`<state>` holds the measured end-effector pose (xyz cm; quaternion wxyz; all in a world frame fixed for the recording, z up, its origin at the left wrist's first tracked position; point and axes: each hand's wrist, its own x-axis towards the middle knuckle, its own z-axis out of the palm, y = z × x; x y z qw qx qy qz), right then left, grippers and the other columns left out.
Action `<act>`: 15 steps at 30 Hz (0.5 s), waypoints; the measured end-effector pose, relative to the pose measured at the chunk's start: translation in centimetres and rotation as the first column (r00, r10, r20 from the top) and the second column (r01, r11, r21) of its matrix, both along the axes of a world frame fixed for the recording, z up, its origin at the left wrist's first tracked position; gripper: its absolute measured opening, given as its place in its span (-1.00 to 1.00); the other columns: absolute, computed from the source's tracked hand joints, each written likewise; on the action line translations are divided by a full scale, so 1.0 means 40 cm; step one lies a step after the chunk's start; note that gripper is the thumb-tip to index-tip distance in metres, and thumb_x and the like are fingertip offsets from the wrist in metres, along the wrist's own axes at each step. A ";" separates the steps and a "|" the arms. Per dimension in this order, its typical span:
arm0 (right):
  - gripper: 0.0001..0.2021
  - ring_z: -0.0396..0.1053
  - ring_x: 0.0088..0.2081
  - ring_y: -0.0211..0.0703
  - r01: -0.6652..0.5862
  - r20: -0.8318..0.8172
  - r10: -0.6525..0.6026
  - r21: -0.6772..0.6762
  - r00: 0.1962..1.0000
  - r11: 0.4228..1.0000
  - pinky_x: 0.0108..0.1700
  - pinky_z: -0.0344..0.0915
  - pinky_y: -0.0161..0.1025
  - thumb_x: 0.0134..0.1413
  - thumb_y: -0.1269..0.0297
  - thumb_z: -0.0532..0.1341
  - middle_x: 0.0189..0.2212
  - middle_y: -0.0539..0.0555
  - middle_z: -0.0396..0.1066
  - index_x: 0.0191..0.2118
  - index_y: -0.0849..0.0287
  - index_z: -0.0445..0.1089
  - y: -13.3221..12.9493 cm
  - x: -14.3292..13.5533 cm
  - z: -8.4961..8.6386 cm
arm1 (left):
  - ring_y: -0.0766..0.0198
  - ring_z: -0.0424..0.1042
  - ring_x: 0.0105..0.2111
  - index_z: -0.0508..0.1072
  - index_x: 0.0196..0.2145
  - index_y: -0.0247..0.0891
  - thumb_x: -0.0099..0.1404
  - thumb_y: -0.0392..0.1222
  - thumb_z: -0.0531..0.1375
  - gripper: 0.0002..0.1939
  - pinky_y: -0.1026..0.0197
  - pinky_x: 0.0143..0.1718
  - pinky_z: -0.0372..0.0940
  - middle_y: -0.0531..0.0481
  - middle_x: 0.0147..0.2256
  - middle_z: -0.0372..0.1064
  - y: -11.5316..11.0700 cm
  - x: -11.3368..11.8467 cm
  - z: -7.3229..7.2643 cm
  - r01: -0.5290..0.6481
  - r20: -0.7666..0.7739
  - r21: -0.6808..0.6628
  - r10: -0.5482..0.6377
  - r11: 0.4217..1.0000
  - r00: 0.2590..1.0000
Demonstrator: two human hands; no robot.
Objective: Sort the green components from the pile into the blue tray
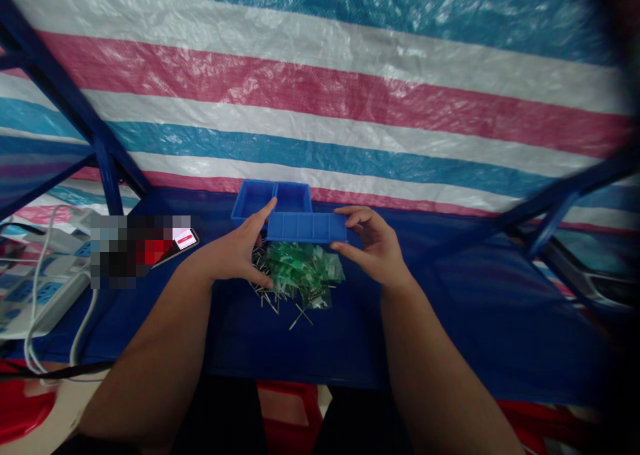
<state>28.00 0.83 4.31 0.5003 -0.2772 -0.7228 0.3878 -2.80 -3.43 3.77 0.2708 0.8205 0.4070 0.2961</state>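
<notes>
My right hand pinches the right end of a blue plastic box whose visible face has several upright ribs or dividers. My left hand is at the box's left end, thumb and forefinger spread wide; whether it touches the box I cannot tell. Just below the box lies a heap of small clear and green plastic bags. Thin metal pin-like pieces are mixed in at the heap's left and front. Behind the held box stands a blue two-compartment bin, partly hidden by it and my left hand.
All this rests on a blue tabletop. To the left are a phone, partly blurred out, and white power strips with cables. A striped plastic sheet hangs behind, between blue metal frame bars. Red stools show below.
</notes>
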 end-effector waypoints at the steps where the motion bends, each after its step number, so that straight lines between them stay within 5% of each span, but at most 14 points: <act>1: -0.63 0.34 0.16 0.04 0.006 -0.001 -0.006 0.002 1.000 1.000 0.23 0.33 0.10 -0.09 0.29 0.50 0.04 0.07 0.41 -0.19 0.00 0.37 0.000 0.000 0.001 | -0.17 0.54 -0.09 -0.38 0.48 -0.03 -0.15 -0.01 0.55 0.51 -0.14 -0.23 0.52 -0.35 0.19 0.27 0.001 0.003 -0.001 0.003 0.022 -0.008 -0.003 1.000 1.000; 7: -0.62 0.34 0.17 0.06 0.014 -0.010 -0.014 -0.014 1.000 1.000 0.25 0.32 0.12 -0.10 0.28 0.51 0.03 0.06 0.41 -0.19 -0.01 0.36 0.001 0.004 0.005 | 0.03 0.52 -0.39 -0.29 0.48 -0.08 0.04 -0.03 0.45 0.29 -0.05 -0.38 0.49 -0.11 -0.19 0.44 0.008 0.026 -0.001 -0.058 0.050 0.018 0.057 0.998 0.997; 15: -0.63 0.36 0.15 0.04 0.042 -0.073 -0.042 0.000 0.996 0.999 0.21 0.34 0.06 -0.09 0.28 0.50 0.03 0.05 0.43 -0.22 -0.01 0.33 0.009 0.013 0.005 | 0.14 0.47 -0.42 -0.19 0.47 -0.15 0.14 0.05 0.39 0.15 0.07 -0.42 0.40 -0.15 -0.18 0.44 0.019 0.047 -0.016 -0.140 0.062 0.019 0.139 0.990 0.988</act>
